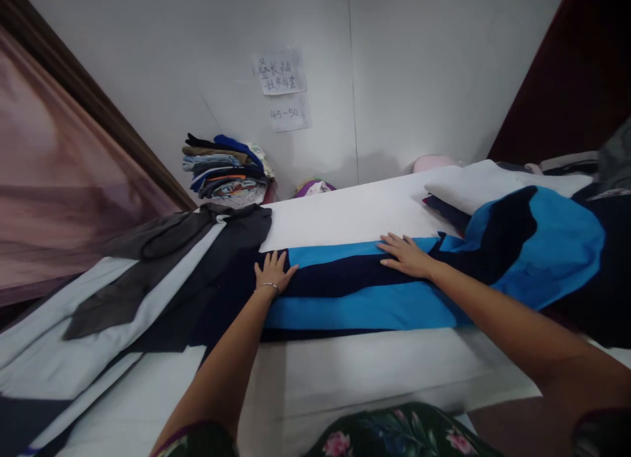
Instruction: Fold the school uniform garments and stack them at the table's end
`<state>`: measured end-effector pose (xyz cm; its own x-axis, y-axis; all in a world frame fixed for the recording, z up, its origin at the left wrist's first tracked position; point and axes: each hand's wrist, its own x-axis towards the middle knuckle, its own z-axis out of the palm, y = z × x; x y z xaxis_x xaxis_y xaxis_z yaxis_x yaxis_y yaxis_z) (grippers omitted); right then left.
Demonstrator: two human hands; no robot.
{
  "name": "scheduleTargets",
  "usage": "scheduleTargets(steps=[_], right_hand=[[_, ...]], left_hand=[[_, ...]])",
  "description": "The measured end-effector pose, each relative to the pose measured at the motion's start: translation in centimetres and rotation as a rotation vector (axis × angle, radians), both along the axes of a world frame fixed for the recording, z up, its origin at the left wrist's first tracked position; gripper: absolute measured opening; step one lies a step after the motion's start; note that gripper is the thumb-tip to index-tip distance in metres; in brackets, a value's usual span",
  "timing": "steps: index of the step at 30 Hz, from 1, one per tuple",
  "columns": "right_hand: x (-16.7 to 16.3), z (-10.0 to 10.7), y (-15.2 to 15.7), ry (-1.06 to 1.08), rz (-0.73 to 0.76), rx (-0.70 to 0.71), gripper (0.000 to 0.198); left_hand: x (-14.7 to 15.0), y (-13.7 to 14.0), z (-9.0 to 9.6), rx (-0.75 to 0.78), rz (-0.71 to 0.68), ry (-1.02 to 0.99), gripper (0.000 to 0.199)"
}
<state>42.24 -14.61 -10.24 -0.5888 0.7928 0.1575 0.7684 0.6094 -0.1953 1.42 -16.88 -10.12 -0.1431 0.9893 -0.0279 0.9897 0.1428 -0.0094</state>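
Note:
A blue and navy hooded jacket (pixel 345 306) lies stretched lengthwise across the white surface, folded into a long narrow strip. Its rounded blue hood (pixel 566 240) is at the right end. My left hand (pixel 274 273), with a bracelet at the wrist, rests palm down on the navy left end, fingers spread. Flat on the upper edge near the hood lies my right hand (pixel 405 256), its fingers also stretched out. Neither hand grips the cloth. My right forearm crosses over part of the jacket and hides it.
Grey and white garments (pixel 162 273) lie spread at the left. A stack of folded clothes (pixel 227 171) stands at the back left by the wall. More clothes, including a white garment (pixel 483 181), are piled at the right. Two handwritten paper notes (pixel 282 75) hang on the wall.

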Motion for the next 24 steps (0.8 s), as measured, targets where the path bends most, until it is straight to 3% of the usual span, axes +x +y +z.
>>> scheduleTargets(steps=[3, 8, 14, 20, 24], right_hand=[[-0.4, -2.2, -0.6, -0.103, -0.033, -0.083, 0.06], [0.3, -4.3, -0.5, -0.125, -0.063, -0.04, 0.061], [0.9, -5.4, 0.1, -0.101, -0.051, -0.001, 0.062], [1.2, -5.7, 0.4, -0.089, -0.046, 0.023, 0.062], [1.1, -5.7, 0.5, -0.091, -0.045, 0.024, 0.063]], left_hand=[[-0.1, -0.4, -1.0, -0.059, 0.078, -0.046, 0.072], [-0.1, -0.5, -1.5, -0.043, 0.059, -0.143, 0.076], [-0.2, -1.3, -1.3, 0.017, 0.009, -0.215, 0.076], [1.7, -3.0, 0.0, 0.189, -0.036, -0.192, 0.054], [2.7, -5.8, 0.5, 0.283, 0.006, -0.178, 0.044]])
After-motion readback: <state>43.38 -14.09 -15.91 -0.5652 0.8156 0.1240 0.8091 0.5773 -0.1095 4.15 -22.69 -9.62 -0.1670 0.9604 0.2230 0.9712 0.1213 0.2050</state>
